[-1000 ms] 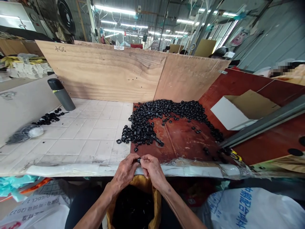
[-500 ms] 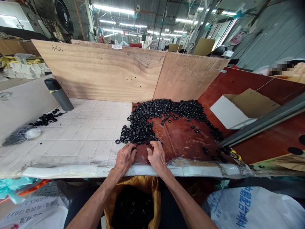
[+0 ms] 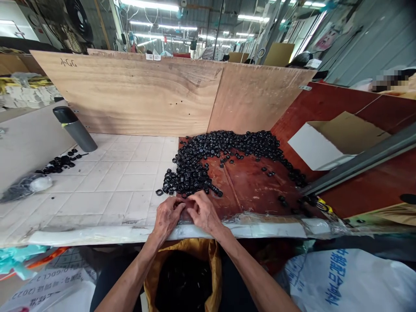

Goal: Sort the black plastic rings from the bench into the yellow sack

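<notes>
A heap of small black ring-shaped parts (image 3: 195, 167) spreads over the dark red board (image 3: 247, 190), its near edge just beyond my fingertips. My left hand (image 3: 168, 215) rests low at the board's left edge, thumb and fingers closed; a small dark part seems to sit at their tips, mostly hidden. Close beside it, my right hand (image 3: 205, 213) is curled, with its fingertips drawn toward the left ones. Whatever lies between the right fingers is too small to make out. Below the table edge, between my forearms, an open yellow sack (image 3: 215, 277) holds a dark mass of pieces.
A grey bottle (image 3: 78, 132) stands on the white tiled top (image 3: 126, 177) at left, near a smaller black pile (image 3: 63, 162) and a plastic bag (image 3: 24, 186). A plywood panel (image 3: 136, 93) closes the back. At right are a white box (image 3: 315, 147) and a metal bar (image 3: 360, 160).
My right hand has moved left from the heap's near edge, toward my left hand. My left hand stays almost in place. The view has shifted slightly.
</notes>
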Demonstrator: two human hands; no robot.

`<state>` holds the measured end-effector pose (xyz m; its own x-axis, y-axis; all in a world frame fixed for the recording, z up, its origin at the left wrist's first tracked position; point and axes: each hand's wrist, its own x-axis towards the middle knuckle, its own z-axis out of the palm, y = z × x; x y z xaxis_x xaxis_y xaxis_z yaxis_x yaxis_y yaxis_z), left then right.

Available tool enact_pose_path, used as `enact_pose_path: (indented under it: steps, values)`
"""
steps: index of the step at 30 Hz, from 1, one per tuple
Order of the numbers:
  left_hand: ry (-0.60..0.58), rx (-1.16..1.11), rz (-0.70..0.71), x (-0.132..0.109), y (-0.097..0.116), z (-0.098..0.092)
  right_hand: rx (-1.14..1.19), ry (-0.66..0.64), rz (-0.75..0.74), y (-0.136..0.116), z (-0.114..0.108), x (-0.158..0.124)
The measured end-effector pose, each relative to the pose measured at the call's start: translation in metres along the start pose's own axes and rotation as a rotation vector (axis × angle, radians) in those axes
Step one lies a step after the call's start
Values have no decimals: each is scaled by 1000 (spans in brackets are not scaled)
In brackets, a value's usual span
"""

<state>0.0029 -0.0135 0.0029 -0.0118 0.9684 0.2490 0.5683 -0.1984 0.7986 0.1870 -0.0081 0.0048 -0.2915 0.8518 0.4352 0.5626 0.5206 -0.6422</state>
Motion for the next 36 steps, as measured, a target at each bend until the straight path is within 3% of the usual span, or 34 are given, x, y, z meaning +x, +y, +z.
enact_pose_path:
  steps: [3, 6, 8, 11, 13, 20, 24, 31, 36]
  values:
    - [-85, -110, -68, 1, 2, -1, 92, -101, -66, -6, 8, 1]
    - [-187, -232, -107, 4, 1, 0, 55, -25, -16, -2, 13, 3]
    - [-153, -209, -118, 9, 0, 3, 25, 25, 33, 1, 13, 2]
    - [-56, -9, -12, 17, 1, 8, -13, 95, 100, 2, 10, -1]
    - [-55, 137, 49, 21, 4, 11, -2, 132, 165, 2, 9, -3]
    - [-117, 306, 152, 14, 9, 11, 581, 161, 425, 10, 5, -3]
    - [-131, 172, 140, 4, 9, 6, 570, 127, 355, 8, 2, -3]
    - [-215, -314, 26, 0, 9, 2, 478, 122, 277, 0, -2, -2]
    - [-169, -454, 130, 3, 6, 0, 476, 149, 191, -4, -5, -2]
